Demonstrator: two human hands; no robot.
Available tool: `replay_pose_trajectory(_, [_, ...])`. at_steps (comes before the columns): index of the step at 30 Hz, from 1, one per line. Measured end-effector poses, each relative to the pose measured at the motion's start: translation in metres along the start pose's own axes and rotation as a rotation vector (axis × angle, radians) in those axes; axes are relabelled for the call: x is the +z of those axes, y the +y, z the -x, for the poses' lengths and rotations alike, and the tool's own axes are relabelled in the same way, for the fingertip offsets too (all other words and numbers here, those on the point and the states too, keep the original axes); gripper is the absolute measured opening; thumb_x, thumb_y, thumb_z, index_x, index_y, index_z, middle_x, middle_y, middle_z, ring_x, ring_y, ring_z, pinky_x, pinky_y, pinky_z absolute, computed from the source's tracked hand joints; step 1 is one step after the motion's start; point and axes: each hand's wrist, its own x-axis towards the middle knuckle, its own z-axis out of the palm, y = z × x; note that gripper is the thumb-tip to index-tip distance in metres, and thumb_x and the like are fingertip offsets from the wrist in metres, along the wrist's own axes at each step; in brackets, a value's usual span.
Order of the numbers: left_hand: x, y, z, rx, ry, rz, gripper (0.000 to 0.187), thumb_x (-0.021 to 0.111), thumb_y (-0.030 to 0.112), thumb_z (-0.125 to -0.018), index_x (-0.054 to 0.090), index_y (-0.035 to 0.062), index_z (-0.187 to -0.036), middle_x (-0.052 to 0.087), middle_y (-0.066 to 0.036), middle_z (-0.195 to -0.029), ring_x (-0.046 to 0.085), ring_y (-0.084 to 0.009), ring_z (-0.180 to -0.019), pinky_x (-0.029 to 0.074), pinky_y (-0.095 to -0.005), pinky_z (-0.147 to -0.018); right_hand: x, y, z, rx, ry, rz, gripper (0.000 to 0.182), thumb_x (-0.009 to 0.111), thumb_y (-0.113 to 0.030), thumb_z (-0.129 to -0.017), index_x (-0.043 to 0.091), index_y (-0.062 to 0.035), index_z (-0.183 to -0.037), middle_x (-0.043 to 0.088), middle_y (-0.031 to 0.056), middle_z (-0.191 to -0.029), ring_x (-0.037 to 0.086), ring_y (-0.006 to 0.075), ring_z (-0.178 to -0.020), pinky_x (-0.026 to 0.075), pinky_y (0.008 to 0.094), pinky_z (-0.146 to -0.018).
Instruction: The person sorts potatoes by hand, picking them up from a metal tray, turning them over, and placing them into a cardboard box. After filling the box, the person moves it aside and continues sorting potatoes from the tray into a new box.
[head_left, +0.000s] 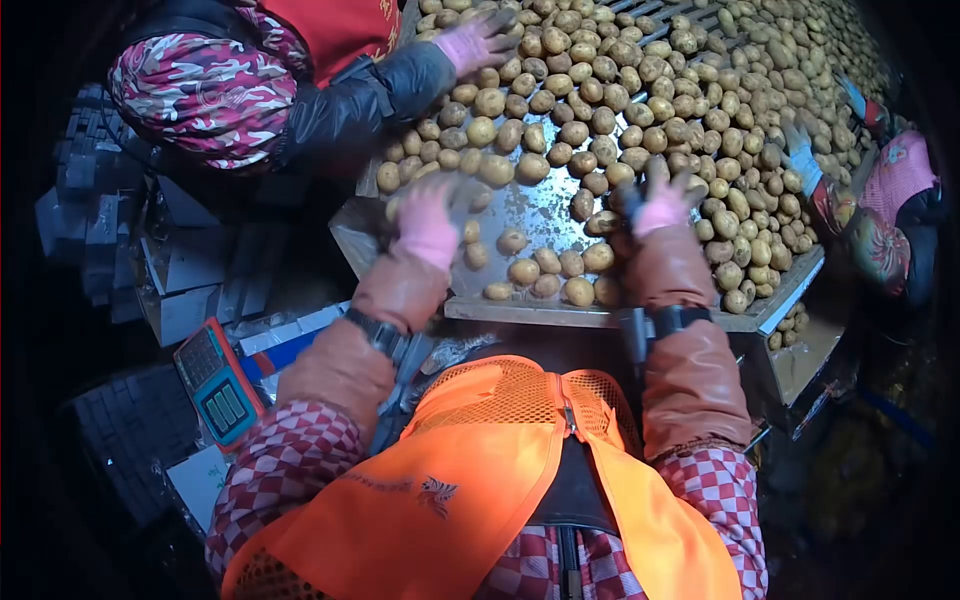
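Both your arms reach forward toward twelve o'clock, sleeved in brown with dark straps at the wrists. Your left hand point(428, 222), in a pink glove, is palm down with fingers point(440, 192) loosely spread. Your right hand point(660, 205), at about one o'clock, is also gloved pink, its fingers slightly curled and splayed.
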Motion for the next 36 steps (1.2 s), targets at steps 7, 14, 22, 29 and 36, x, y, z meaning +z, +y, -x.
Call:
replay_pose_trajectory(7, [0.067, 0.069, -0.107, 0.202, -0.044, -0.062, 0.057, 0.065, 0.051, -0.084, 0.06, 0.0231, -0.134, 0.052, -0.012, -0.143, 0.05, -0.0365, -0.129, 0.04, -0.0544, -0.105, 0.015, -0.056, 0.09, -0.533, -0.314, -0.075, 0.053, 0.066, -0.035, -0.086, 0.056, -0.0259, -0.137, 0.043, 0.0171, -0.15, 0.031, 0.046, -0.142, 0.021, 0.0625, -0.117])
replay_pose_trajectory(14, [0.031, 0.047, -0.003, 0.324, -0.348, -0.075, 0.064, 0.07, 0.044, -0.082, 0.053, 0.0289, -0.141, 0.049, -0.007, -0.146, 0.042, -0.033, -0.137, 0.027, -0.0699, -0.107, -0.014, 0.063, 0.106, -0.24, -0.018, -0.412, 0.045, 0.073, -0.014, -0.082, 0.066, -0.0111, -0.126, 0.06, 0.0187, -0.133, 0.052, 0.0401, -0.127, 0.042, 0.0472, -0.109])
replay_pose_trajectory(22, [0.045, 0.101, 0.025, 0.207, -0.179, 0.01, 0.065, 0.071, 0.036, -0.079, 0.054, 0.0253, -0.141, 0.052, -0.012, -0.141, 0.044, -0.034, -0.135, 0.031, -0.0584, -0.11, 0.006, -0.009, 0.128, -0.282, -0.199, -0.286, 0.061, 0.074, -0.022, -0.079, 0.054, -0.0152, -0.137, 0.046, 0.0206, -0.143, 0.042, 0.0418, -0.133, 0.038, 0.0487, -0.11])
replay_pose_trajectory(29, [0.04, 0.05, 0.002, 0.369, -0.259, -0.008, 0.062, 0.068, 0.042, -0.085, 0.053, 0.0196, -0.141, 0.051, -0.009, -0.143, 0.045, -0.0302, -0.135, 0.025, -0.0609, -0.112, -0.01, 0.017, 0.07, -0.32, 0.139, -0.714, 0.037, 0.067, 0.0, -0.081, 0.067, -0.0059, -0.118, 0.068, 0.0174, -0.109, 0.066, 0.033, -0.104, 0.051, 0.0385, -0.094])
replay_pose_trajectory(36, [0.056, 0.08, 0.001, 0.162, -0.03, -0.052, 0.05, 0.071, 0.033, -0.085, 0.061, 0.0234, -0.133, 0.059, -0.011, -0.134, 0.049, -0.0293, -0.132, 0.029, -0.0572, -0.112, 0.0, 0.115, 0.085, 0.158, 0.253, -0.585, 0.041, 0.061, -0.005, -0.088, 0.063, -0.0056, -0.129, 0.067, 0.0169, -0.12, 0.064, 0.0314, -0.112, 0.048, 0.0377, -0.101])
